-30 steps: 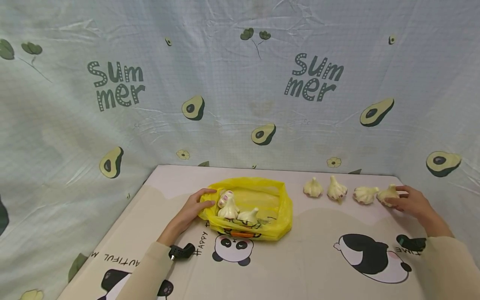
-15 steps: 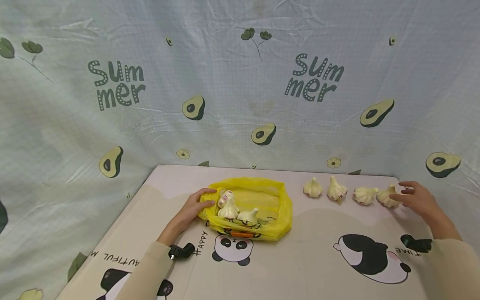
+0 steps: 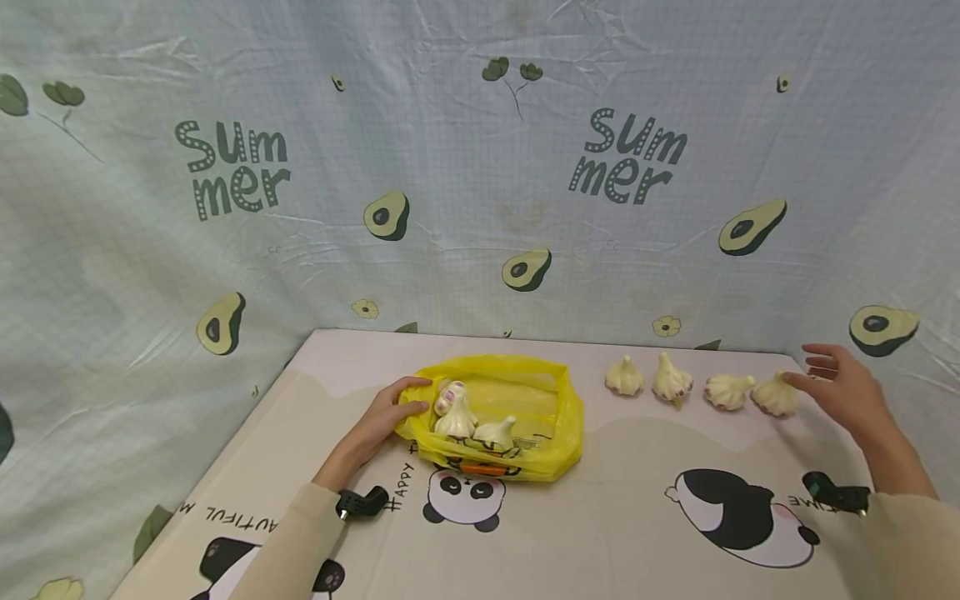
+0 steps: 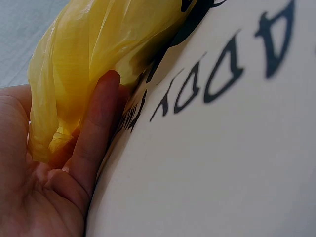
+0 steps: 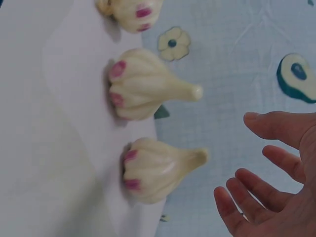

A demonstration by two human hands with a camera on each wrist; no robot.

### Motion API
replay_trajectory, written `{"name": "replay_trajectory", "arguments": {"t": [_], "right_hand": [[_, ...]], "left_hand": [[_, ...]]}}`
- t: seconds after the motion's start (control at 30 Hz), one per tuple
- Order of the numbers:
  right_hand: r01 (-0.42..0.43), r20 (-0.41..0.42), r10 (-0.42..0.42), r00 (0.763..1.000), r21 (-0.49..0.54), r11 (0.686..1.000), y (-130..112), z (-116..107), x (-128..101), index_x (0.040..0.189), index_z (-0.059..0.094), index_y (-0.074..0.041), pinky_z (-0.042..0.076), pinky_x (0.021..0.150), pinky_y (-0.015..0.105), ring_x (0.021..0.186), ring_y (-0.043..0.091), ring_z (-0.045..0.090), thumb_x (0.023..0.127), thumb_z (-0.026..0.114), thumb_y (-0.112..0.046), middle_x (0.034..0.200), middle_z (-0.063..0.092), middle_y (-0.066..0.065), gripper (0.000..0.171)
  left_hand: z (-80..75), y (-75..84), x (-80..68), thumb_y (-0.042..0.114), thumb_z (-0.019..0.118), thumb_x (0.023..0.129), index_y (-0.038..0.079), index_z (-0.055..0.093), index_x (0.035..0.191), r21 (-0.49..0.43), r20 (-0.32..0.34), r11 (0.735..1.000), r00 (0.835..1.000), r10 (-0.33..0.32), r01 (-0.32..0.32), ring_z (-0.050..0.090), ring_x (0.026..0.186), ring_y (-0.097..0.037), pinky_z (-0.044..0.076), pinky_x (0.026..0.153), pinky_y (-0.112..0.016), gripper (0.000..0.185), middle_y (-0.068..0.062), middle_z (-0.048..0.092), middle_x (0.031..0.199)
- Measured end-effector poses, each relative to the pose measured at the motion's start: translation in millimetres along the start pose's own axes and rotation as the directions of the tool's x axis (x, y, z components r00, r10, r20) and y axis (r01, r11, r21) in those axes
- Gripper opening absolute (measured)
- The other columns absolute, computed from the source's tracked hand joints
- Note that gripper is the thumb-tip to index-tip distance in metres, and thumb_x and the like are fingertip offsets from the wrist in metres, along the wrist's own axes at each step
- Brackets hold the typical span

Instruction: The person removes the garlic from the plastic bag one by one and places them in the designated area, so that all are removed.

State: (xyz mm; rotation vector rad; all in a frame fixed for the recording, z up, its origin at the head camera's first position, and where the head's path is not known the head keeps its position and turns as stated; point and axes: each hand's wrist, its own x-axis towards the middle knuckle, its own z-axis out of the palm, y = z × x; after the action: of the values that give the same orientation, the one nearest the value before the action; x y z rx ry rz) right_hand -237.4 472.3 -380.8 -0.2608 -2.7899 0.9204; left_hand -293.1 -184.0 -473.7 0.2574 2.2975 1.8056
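Observation:
A yellow plastic bag (image 3: 568,429) lies on the table with its mouth spread wide, and several garlic bulbs (image 3: 456,418) sit inside at its left. My left hand (image 3: 384,418) holds the bag's left edge; in the left wrist view the yellow plastic (image 4: 74,64) is between thumb and fingers. At the far right, my right hand (image 3: 847,392) is raised with fingers spread, holding nothing. Its thumb tip is close to the rightmost garlic bulb (image 3: 772,397). The right wrist view shows that garlic bulb (image 5: 150,170) apart from the fingers, its stem pointing toward the hand.
Left of it, more garlic bulbs (image 3: 727,392) stand in a row along the back of the table (image 3: 622,517). The tablecloth has panda prints. A pale curtain (image 3: 450,167) with avocado prints hangs behind and at both sides.
My right hand has let go of the rightmost garlic bulb and drawn back to the right and up, its fingers opening. The left hand and the bag stay where they were.

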Motion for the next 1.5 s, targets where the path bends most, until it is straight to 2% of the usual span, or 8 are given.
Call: {"name": "replay_trajectory", "arguments": {"t": [0.43, 0.53, 0.6, 0.67, 0.77, 0.9, 1.13, 1.5], "right_hand": [[0.13, -0.058, -0.128, 0.99, 0.039, 0.991, -62, 3, -18, 0.159, 0.028, 0.001, 0.04, 0.1, 0.073, 0.135, 0.059, 0.039, 0.103, 0.061, -0.038, 0.152, 0.039, 0.04, 0.076], [0.184, -0.07, -0.18, 0.981, 0.058, 0.981, -75, 8, -20, 0.158, 0.032, 0.0, 0.054, 0.1, 0.035, 0.133, 0.055, 0.043, 0.102, 0.064, -0.035, 0.151, 0.043, 0.038, 0.074], [0.22, -0.08, -0.214, 0.973, 0.064, 0.973, -82, 12, -21, 0.157, 0.035, -0.001, 0.048, 0.086, 0.01, 0.131, 0.051, 0.045, 0.101, 0.066, -0.033, 0.149, 0.046, 0.036, 0.072], [0.253, -0.088, -0.246, 0.965, 0.076, 0.964, -90, 17, -23, 0.155, 0.037, -0.001, 0.035, 0.074, -0.002, 0.129, 0.049, 0.046, 0.1, 0.068, -0.031, 0.148, 0.048, 0.034, 0.07], [0.281, -0.083, -0.274, 0.958, 0.078, 0.957, -101, 23, -26, 0.153, 0.04, -0.001, 0.035, 0.075, -0.002, 0.129, 0.048, 0.047, 0.1, 0.068, -0.03, 0.147, 0.05, 0.032, 0.067], [0.296, -0.061, -0.292, 0.955, 0.073, 0.952, -115, 31, -30, 0.152, 0.041, -0.001, 0.047, 0.083, 0.008, 0.132, 0.048, 0.049, 0.099, 0.069, -0.031, 0.148, 0.05, 0.03, 0.067], [0.369, -0.065, -0.364, 0.929, 0.123, 0.921, -138, 45, -36, 0.149, 0.044, 0.0, 0.035, 0.081, -0.004, 0.131, 0.045, 0.051, 0.098, 0.071, -0.025, 0.148, 0.051, 0.027, 0.063], [0.464, -0.039, -0.465, 0.884, 0.191, 0.865, -163, 67, -40, 0.148, 0.048, -0.004, 0.04, 0.088, 0.0, 0.131, 0.041, 0.053, 0.097, 0.073, -0.021, 0.145, 0.055, 0.022, 0.059]], "left_hand": [[0.3, 2.0, -1.0, 0.02, 0.063, 0.1, 0.014, 0.052, 0.148, 0.005, 0.001, 1.0, 1.0, -0.004, 0.004, 0.054, 0.128, -0.026, 0.052, 0.097, -0.023, 0.049, -0.013, 0.035, 0.165], [0.0, 2.3, -1.3, 0.02, 0.063, 0.1, 0.014, 0.052, 0.148, 0.005, -0.001, 1.0, 1.0, -0.008, 0.008, 0.053, 0.129, -0.027, 0.052, 0.097, -0.023, 0.049, -0.013, 0.035, 0.165], [0.1, 2.6, -1.5, 0.02, 0.063, 0.1, 0.014, 0.052, 0.148, 0.005, -0.003, 1.0, 1.0, -0.011, 0.011, 0.053, 0.13, -0.027, 0.052, 0.098, -0.023, 0.049, -0.012, 0.035, 0.165], [0.3, 2.7, -1.6, 0.02, 0.063, 0.1, 0.014, 0.052, 0.148, 0.007, -0.004, 1.0, 1.0, -0.013, 0.013, 0.053, 0.13, -0.027, 0.052, 0.098, -0.023, 0.049, -0.012, 0.034, 0.165], [0.6, 2.9, -1.7, 0.019, 0.063, 0.1, 0.013, 0.053, 0.147, 0.003, -0.005, 1.0, 1.0, -0.011, 0.011, 0.051, 0.132, -0.028, 0.051, 0.099, -0.024, 0.049, -0.012, 0.033, 0.166], [0.3, 2.7, -1.6, 0.02, 0.064, 0.1, 0.014, 0.053, 0.147, 0.007, -0.003, 1.0, 1.0, -0.008, 0.008, 0.051, 0.133, -0.028, 0.051, 0.099, -0.024, 0.049, -0.012, 0.033, 0.167], [-0.4, 1.6, -1.3, 0.021, 0.064, 0.099, 0.014, 0.053, 0.147, 0.009, -0.001, 1.0, 1.0, -0.003, 0.003, 0.053, 0.13, -0.028, 0.052, 0.099, -0.024, 0.049, -0.012, 0.035, 0.165], [-0.5, 1.4, -0.8, 0.021, 0.064, 0.099, 0.014, 0.053, 0.147, 0.009, 0.004, 1.0, 1.0, 0.001, -0.001, 0.049, 0.136, -0.029, 0.05, 0.101, -0.024, 0.05, -0.012, 0.032, 0.167]]}}
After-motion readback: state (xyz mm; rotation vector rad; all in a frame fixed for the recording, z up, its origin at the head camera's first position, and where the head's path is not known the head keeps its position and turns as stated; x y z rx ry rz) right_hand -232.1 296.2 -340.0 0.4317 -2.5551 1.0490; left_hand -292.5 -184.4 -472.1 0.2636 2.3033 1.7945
